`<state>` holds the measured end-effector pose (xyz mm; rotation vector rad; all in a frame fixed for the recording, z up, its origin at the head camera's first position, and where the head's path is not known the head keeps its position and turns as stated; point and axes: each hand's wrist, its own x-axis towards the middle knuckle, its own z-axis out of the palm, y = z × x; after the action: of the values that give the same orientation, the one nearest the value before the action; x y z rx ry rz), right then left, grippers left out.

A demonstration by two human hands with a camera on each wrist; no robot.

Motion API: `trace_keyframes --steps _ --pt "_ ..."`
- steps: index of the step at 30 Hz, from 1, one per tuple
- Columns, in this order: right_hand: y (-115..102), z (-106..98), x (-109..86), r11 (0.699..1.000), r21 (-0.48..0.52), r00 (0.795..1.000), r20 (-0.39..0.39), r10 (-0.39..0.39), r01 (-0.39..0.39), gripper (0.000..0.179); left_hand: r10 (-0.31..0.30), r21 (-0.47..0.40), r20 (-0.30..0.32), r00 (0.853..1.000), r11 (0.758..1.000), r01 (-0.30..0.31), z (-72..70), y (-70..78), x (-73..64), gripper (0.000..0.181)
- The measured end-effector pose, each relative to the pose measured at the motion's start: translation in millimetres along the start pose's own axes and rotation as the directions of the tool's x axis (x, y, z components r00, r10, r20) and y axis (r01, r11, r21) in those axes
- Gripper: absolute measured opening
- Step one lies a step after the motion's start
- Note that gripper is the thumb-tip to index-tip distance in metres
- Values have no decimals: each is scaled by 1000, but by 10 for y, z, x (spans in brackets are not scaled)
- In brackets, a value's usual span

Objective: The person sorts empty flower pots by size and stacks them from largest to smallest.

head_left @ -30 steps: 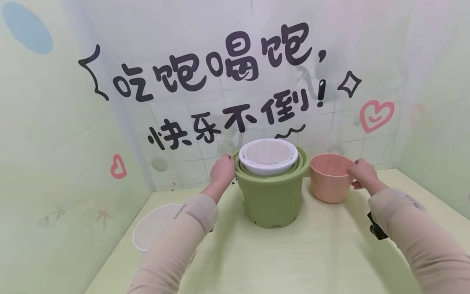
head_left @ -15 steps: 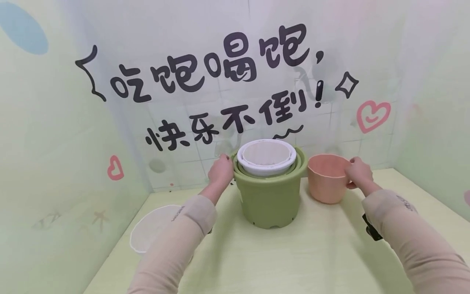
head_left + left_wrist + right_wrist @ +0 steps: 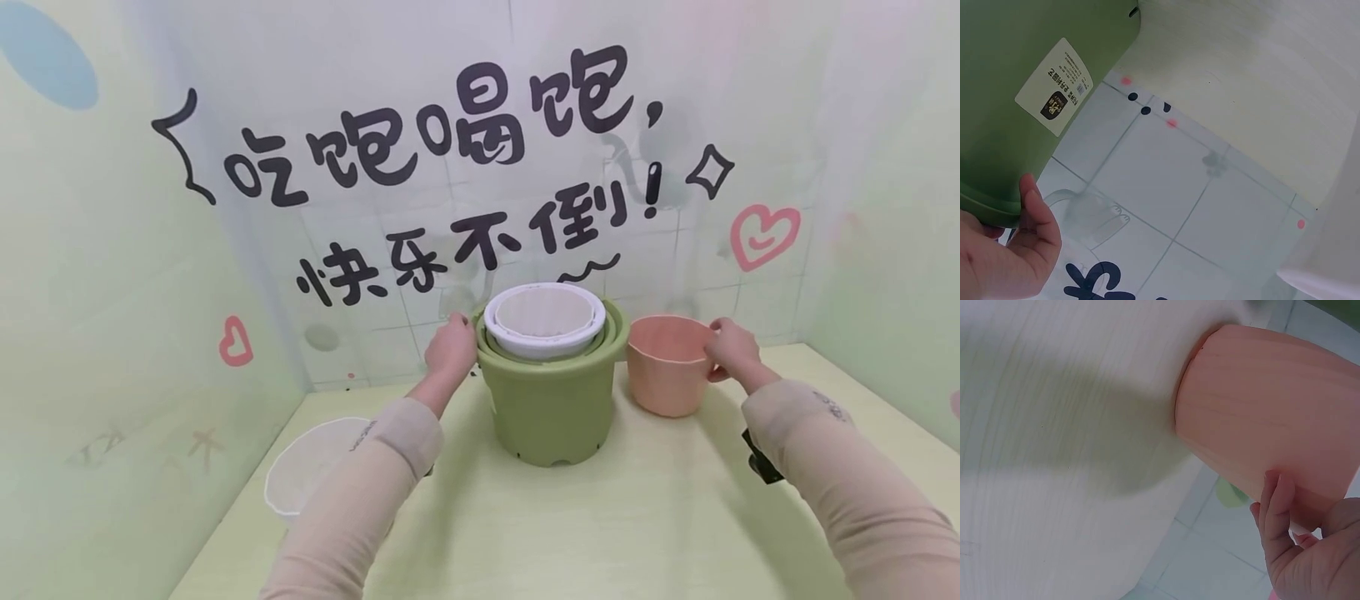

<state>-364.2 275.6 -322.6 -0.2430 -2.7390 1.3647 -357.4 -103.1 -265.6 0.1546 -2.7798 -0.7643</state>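
Note:
A green plant pot stands upright at the back of the table, with a smaller green pot and white pots nested inside it. At its left rim, my left hand holds on, thumb and fingers on either side of the edge. The left wrist view shows a printed label on the pot's side. Just right of it stands a pink pot, upright on the table. My right hand pinches the pink pot's right rim; its fingers lie against the outside wall in the right wrist view.
A white pot lies or stands at the front left, partly hidden behind my left sleeve. The pale table meets a patterned back wall with black lettering, close behind the pots. Side walls rise at left and right.
The head view has shifted very slightly. Both hands keep their hold at the rims, and the pots stand where they were, apart from a slight adjustment of the right hand's fingers.

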Motion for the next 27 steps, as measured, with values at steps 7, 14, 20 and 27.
trace_keyframes --steps 7,14,20,27 --pt "6 -63 -20 999 44 999 38 -14 13 55 7 -5 11 1000 1000 -7 5 14 7 34" --pt "-24 -134 -34 998 67 998 65 -15 11 56 3 -1 7 1000 1000 -3 -9 27 0 32" --pt "-144 -277 -25 997 66 996 83 -37 32 53 9 -7 10 1000 1000 -8 -18 25 0 33" --pt "-431 -510 -71 994 76 990 109 -87 79 53 -2 -11 6 1000 1000 2 -9 1 -4 33"
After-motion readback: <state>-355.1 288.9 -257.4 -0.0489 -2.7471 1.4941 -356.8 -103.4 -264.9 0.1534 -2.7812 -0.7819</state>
